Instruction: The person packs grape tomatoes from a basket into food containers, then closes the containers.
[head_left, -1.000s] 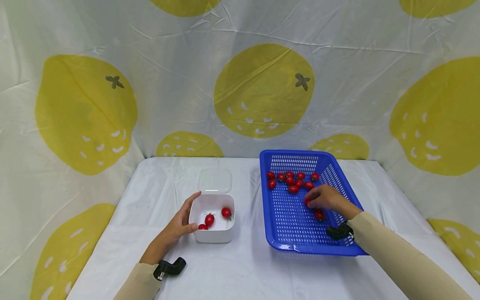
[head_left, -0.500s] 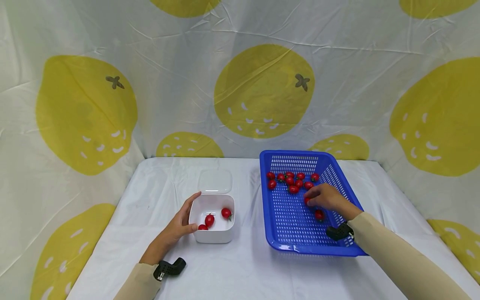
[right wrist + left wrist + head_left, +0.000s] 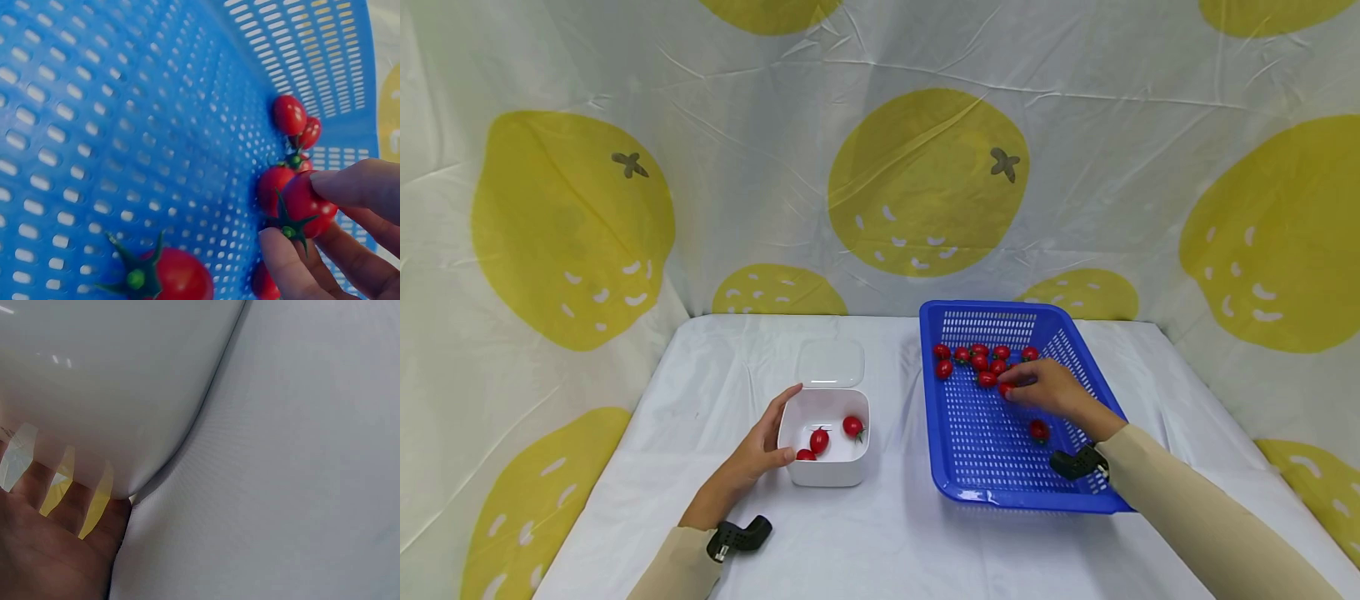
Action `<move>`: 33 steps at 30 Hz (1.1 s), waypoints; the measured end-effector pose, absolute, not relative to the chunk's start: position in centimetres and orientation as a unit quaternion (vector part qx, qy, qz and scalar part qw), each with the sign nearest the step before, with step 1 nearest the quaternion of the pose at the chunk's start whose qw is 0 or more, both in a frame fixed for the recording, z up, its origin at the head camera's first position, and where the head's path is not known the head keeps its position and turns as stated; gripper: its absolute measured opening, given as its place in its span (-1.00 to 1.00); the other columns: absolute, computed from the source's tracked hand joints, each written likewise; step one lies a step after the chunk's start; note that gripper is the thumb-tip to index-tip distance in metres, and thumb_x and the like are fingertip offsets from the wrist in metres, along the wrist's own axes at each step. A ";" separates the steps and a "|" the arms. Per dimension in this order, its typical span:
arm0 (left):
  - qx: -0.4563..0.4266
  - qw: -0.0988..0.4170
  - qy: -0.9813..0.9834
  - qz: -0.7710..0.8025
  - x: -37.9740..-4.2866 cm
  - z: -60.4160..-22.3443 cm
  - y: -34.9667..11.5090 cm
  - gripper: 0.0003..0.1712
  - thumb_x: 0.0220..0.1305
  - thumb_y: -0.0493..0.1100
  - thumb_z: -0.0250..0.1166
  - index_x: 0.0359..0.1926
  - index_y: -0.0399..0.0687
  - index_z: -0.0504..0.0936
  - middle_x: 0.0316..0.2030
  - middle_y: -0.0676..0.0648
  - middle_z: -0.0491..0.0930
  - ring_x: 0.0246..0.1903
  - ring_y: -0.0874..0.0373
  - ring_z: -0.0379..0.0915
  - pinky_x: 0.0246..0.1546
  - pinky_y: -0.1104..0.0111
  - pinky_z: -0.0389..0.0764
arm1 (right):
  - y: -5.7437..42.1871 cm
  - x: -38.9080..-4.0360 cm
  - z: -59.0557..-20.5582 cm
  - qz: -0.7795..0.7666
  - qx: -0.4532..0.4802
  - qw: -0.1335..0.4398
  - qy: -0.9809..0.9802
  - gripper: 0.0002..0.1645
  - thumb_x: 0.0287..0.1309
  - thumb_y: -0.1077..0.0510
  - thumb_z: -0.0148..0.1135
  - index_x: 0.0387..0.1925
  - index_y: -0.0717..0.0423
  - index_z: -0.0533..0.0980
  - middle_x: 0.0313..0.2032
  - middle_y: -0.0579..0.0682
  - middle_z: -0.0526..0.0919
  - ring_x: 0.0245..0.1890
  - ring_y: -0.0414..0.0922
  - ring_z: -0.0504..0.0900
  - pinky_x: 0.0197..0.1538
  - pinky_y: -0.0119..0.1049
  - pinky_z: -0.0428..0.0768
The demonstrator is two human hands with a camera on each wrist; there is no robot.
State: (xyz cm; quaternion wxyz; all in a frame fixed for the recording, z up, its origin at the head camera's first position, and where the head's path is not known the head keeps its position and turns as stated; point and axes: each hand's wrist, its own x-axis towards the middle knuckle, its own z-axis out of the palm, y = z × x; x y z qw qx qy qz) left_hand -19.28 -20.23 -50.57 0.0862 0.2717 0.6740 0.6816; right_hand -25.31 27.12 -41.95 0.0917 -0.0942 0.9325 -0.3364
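My left hand [image 3: 751, 452] holds the left side of a white square box [image 3: 827, 473], its thumb at the near corner and fingers along the wall. In the left wrist view the fingers [image 3: 69, 494] lie against the glossy box wall. Inside the box are 3 cherry tomatoes [image 3: 819, 440]. Over the blue basket [image 3: 942, 450], my right hand [image 3: 1051, 390] pinches a cherry tomato [image 3: 312, 206] between thumb and fingertips, its green calyx showing. Several more cherry tomatoes [image 3: 979, 362] cluster at the basket's far end; a single tomato [image 3: 1039, 431] lies below the hand.
A clear flat lid [image 3: 831, 363] lies on the white cloth [image 3: 895, 533] just behind the box. The basket's tall slotted walls surround the right hand. A lemon-print curtain [image 3: 760, 200] hangs behind the table.
My right hand has moved slightly left and away from me with the pinched cherry tomato, closer to the cluster. The left hand and box have stayed put.
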 end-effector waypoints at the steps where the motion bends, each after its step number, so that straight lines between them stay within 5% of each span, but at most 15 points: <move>1: 0.271 0.087 0.674 0.682 -19.3 -50.6 -20.2 0.01 0.12 -0.30 0.25 0.51 0.07 -0.08 0.43 -0.25 -0.02 0.35 0.08 0.02 0.22 0.41 0.32 | 27.0 -25.3 -41.8 -0.339 -0.096 0.092 0.931 -0.67 0.13 0.16 0.33 -0.05 0.17 0.65 -0.10 0.16 0.64 -0.20 0.01 0.62 -0.18 -0.15 0.65; 15: 0.260 0.092 0.684 0.675 -19.4 -50.7 -20.3 0.01 0.11 -0.32 0.21 0.51 0.13 -0.07 0.44 -0.25 -0.04 0.38 -0.19 -0.11 0.21 0.39 0.32 | 25.1 -25.2 -40.5 -0.371 -0.136 0.050 0.917 -0.63 0.17 0.16 0.32 0.01 0.19 0.62 -0.06 0.18 0.66 -0.08 0.10 0.64 -0.04 -0.03 0.61; 23: 0.262 0.083 0.689 0.670 -19.3 -50.7 -20.4 0.01 0.11 -0.30 0.24 0.51 0.11 -0.08 0.45 -0.19 -0.03 0.39 -0.01 -0.06 0.21 0.42 0.31 | 23.5 -25.2 -39.5 -0.407 -0.135 0.038 0.902 -0.58 0.17 0.09 0.34 0.07 0.09 0.60 0.01 0.13 0.64 -0.01 0.10 0.63 0.03 0.04 0.56; 33: 0.257 0.084 0.693 0.669 -19.3 -50.6 -20.3 0.01 0.10 -0.31 0.23 0.51 0.13 -0.06 0.46 -0.16 -0.04 0.41 -0.14 -0.16 0.23 0.47 0.24 | 21.4 -24.9 -39.1 -0.512 -0.162 0.074 0.841 -0.52 0.18 0.12 0.33 0.12 0.18 0.55 0.04 0.22 0.60 -0.14 0.09 0.69 -0.17 -0.21 0.66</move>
